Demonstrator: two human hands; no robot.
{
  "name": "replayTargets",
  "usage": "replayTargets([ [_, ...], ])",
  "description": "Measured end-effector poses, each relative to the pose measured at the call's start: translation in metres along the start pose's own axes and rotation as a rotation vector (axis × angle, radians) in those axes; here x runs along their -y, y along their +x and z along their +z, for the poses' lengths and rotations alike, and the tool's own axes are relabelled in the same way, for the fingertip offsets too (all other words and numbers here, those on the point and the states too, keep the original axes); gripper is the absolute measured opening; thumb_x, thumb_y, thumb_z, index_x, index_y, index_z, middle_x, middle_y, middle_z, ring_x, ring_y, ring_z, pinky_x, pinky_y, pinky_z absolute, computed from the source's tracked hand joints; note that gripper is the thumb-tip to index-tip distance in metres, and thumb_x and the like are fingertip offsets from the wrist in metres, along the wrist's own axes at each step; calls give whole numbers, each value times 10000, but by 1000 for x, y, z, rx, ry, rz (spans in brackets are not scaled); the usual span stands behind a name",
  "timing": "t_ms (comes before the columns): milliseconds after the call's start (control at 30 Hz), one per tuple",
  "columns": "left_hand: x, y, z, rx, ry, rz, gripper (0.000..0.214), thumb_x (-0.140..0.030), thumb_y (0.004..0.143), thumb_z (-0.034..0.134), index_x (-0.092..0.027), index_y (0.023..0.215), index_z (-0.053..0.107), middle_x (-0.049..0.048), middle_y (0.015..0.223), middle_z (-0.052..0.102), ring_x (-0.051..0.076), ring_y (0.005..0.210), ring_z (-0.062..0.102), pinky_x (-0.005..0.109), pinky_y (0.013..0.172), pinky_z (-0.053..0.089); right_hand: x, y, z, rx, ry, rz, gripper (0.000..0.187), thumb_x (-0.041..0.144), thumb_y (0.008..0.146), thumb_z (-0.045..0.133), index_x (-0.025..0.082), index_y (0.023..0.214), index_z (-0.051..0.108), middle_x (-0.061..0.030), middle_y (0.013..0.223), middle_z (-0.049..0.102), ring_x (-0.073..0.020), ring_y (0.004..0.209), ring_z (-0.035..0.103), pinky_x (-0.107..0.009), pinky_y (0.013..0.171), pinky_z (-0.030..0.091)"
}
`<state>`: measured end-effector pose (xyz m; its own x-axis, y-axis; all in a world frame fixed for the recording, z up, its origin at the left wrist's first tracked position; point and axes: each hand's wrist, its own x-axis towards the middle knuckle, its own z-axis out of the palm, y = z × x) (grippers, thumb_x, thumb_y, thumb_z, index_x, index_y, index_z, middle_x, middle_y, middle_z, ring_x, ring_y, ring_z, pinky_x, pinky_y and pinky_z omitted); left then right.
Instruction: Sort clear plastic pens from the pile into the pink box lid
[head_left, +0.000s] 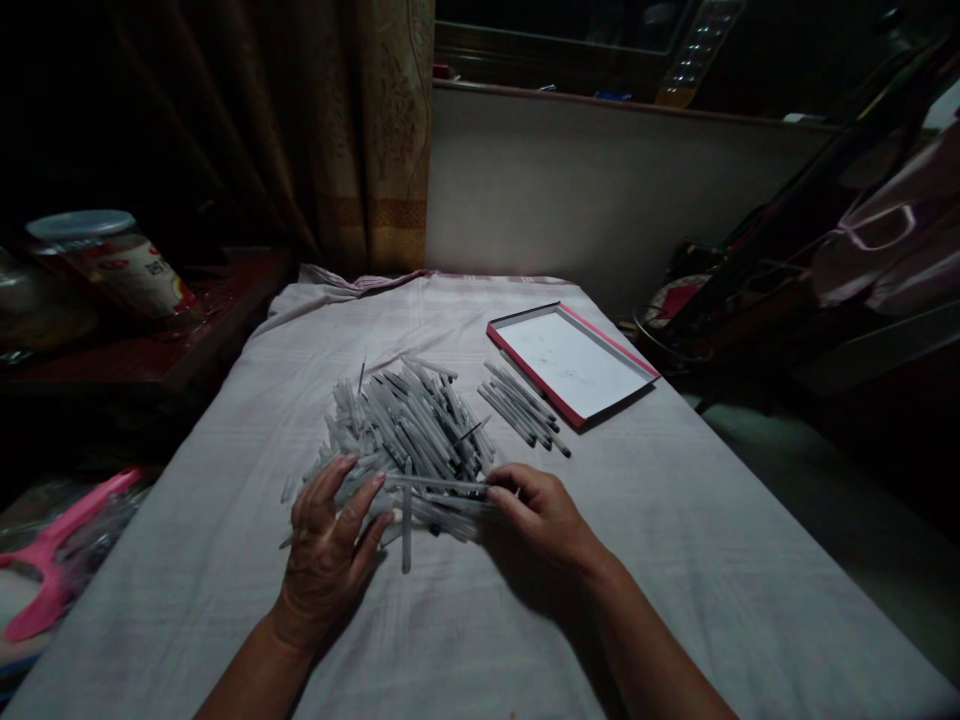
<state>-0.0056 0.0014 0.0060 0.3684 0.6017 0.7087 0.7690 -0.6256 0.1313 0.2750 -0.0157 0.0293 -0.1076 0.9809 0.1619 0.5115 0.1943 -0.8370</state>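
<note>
A large heap of clear, slim pen barrels (412, 420) with dark tips lies on the white cloth, pointing in mixed directions. My right hand (544, 515) pinches the right end of one clear pen (442, 485), which lies level across the heap's near side. At the left edge of the heap rests my left hand (330, 540), its fingers apart, with the index fingertip close to that pen's other end. Whether it touches the pen I cannot tell. Another barrel (406, 530) points toward me between the hands. To the right, a smaller group of pens (525, 405) lies roughly parallel.
A shallow red-edged box (577, 415) with a white inside sits beyond the small group. Left of the bed-like surface (225, 530) are a lidded jar (112, 265) on a dark red table and a pink plastic object (56, 560). A curtain and wall stand behind.
</note>
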Motion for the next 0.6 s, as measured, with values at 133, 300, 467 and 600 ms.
replayTargets([
  [133, 4, 0, -1, 79, -17, 55, 287, -228, 942, 550, -193, 1227, 548, 126, 1149, 643, 269, 1082, 600, 453, 984, 421, 5, 4, 11, 45, 117, 44, 180, 296, 853, 557, 188, 813, 696, -20, 749, 694, -162, 719, 632, -263, 677, 470],
  [300, 3, 4, -3, 89, -93, 84, 132, -264, 963, 513, -201, 1034, 606, 42, 858, 702, 205, 801, 625, 374, 864, 447, 1, 7, 22, -61, 278, 188, 269, 388, 815, 582, 182, 650, 633, 16, 584, 582, -136, 580, 539, -250, 580, 422],
  [467, 0, 5, -3, 96, -156, 66, 127, -261, 964, 510, -207, 1009, 616, 22, 809, 705, 187, 754, 634, 356, 828, 447, 3, 7, 24, -122, 440, 235, 235, 383, 758, 664, 171, 657, 673, 5, 589, 602, -138, 581, 543, -261, 588, 446],
  [600, 3, 2, -1, 108, -162, 30, 124, -268, 959, 515, -210, 997, 618, 22, 791, 700, 188, 737, 634, 361, 820, 453, 3, 8, 25, -150, 514, 188, 190, 353, 726, 700, 195, 817, 756, -44, 779, 707, -183, 748, 637, -306, 715, 506],
])
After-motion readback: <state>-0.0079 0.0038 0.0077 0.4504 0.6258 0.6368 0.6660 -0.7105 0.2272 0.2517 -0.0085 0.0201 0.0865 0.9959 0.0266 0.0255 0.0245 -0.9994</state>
